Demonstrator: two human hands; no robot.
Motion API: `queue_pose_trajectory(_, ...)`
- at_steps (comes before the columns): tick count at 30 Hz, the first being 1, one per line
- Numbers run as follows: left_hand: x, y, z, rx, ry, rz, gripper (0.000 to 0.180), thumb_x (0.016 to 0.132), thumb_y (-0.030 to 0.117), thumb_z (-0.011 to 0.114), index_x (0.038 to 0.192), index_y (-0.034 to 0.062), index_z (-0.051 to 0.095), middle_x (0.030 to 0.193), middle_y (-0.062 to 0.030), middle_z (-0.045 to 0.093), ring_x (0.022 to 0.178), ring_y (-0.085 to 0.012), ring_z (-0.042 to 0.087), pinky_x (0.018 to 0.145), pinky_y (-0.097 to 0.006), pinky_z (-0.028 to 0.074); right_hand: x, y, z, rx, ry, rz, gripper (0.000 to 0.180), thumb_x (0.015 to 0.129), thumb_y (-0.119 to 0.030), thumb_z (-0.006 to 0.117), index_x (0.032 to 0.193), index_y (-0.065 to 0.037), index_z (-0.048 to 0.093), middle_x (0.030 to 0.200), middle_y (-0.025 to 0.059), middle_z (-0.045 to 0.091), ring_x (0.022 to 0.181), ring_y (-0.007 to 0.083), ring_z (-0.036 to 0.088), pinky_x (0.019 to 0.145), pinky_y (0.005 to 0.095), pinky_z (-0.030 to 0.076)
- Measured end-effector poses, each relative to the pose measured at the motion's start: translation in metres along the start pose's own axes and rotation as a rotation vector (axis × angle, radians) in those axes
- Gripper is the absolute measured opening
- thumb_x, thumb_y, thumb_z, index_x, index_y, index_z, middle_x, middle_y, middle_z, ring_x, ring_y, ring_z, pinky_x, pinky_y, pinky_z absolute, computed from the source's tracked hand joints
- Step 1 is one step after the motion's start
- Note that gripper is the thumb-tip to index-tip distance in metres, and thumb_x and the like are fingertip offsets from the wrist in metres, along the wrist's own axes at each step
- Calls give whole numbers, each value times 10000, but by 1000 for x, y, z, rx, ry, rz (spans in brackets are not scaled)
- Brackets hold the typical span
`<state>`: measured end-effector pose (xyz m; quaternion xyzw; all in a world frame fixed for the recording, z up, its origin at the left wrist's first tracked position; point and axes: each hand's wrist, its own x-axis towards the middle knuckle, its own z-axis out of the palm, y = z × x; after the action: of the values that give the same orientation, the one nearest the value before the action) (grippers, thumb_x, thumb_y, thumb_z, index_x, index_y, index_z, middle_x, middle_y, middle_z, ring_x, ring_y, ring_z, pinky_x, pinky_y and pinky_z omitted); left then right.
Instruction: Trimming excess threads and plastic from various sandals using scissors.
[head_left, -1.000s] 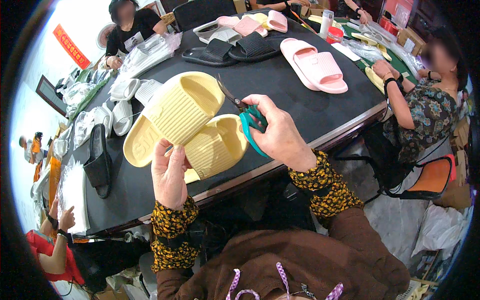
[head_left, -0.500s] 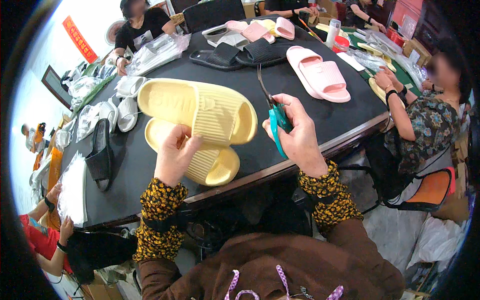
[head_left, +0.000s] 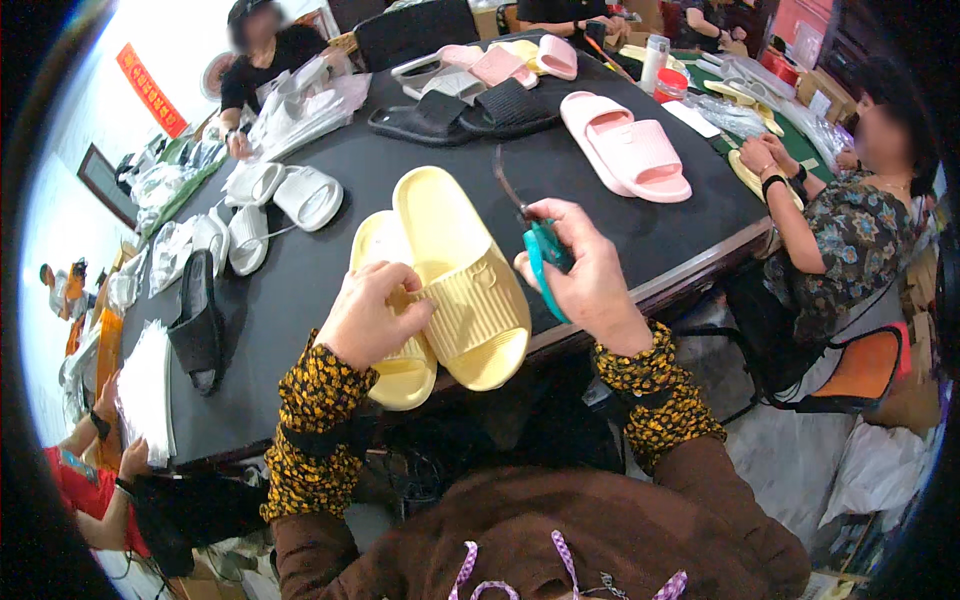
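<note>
A pair of yellow slide sandals [head_left: 478, 325] is held near the table's front edge, toes toward me, ribbed straps up. My left hand [head_left: 378, 312] grips them at the straps, its fingers closed between the two. Just right of them, my right hand [head_left: 585, 265] is wrapped round the teal handles of a pair of scissors [head_left: 546, 252]. The thin dark blades point away from me and look close together. Beyond the scissors lies a pink pair of slides [head_left: 630, 148].
Black slides [head_left: 465, 115] and pale pink ones [head_left: 500, 66] lie at the back of the dark table [head_left: 350, 200]. Grey slides [head_left: 308, 197], a single black slide [head_left: 196, 325] and plastic bags [head_left: 147, 395] are at left. Co-workers sit around; an orange-seated chair [head_left: 862, 365] stands right.
The yellow slides have turned from lying sideways to toes toward me. My right hand has shifted slightly left with the scissors. At the far left, a grey slide now lies farther from the co-worker's bags.
</note>
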<state>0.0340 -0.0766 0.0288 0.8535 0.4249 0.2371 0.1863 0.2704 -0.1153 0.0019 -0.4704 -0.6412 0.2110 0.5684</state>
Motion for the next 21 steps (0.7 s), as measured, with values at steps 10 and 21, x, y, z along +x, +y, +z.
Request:
queue_pose_trajectory(10,-7,-7,27,4,-79,-1,217,680,184,663,786,13,583,776,-152,579,771,-307,566,699,-382,454,-6,-1,2,6,-154,-1,354,774,-58,609,1106,-41,488,879,154,612,778,217,631,676,311,491)
queue_pose_trajectory(21,-22,-10,28,101,23,13,200,679,165,656,791,20,576,801,-144,601,768,-318,572,711,-380,453,-25,-9,13,5,-138,-36,356,786,-100,609,1112,-51,475,884,179,613,784,317,630,658,357,496)
